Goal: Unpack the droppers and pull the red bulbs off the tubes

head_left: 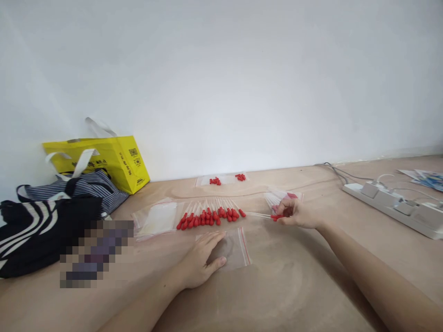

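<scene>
My left hand lies with its fingers stretched out over a clear zip bag with a red seal line. My right hand pinches the red bulb ends of thin droppers, their pale stems pointing left. Between the hands and the wall, a row of red-bulbed droppers lies side by side, bulbs towards me. Just behind my right hand is a clear bag with pale stems and some red showing, partly covered by the fingers.
Clear bags lie left of the row. Near the wall, another bag shows red bulbs. A yellow bag, striped cloth bag and black garment fill the left; a power strip with chargers and cables is right.
</scene>
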Action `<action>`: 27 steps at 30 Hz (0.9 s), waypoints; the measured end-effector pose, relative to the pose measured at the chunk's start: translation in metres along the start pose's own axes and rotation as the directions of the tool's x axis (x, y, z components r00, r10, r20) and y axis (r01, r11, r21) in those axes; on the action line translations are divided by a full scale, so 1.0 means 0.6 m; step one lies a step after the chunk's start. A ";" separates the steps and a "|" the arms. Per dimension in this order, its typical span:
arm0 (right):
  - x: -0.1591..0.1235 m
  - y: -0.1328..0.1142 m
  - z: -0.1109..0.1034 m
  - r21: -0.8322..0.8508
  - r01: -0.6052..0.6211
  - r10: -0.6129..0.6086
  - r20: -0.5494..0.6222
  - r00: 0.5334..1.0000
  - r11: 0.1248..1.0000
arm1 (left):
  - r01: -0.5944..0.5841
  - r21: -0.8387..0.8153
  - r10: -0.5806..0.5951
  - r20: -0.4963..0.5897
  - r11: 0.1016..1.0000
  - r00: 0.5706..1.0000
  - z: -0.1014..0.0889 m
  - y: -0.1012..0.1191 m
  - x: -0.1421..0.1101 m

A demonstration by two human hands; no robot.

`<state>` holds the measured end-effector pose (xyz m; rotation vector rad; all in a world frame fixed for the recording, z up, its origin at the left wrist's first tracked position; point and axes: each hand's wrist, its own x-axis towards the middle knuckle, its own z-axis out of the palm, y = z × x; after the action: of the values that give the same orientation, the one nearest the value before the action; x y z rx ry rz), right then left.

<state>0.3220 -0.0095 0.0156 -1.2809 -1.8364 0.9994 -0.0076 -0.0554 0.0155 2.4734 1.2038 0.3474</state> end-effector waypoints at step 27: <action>0.132 -0.019 0.150 0.024 -0.416 0.411 -0.226 0.883 0.909 | 0.258 -0.303 -0.299 -0.096 0.917 0.949 -0.027 -0.020 0.010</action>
<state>0.2173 0.0447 -0.0098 -1.7740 -1.4332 0.9971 -0.0186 -0.0403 0.0250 2.0248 1.4297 0.5795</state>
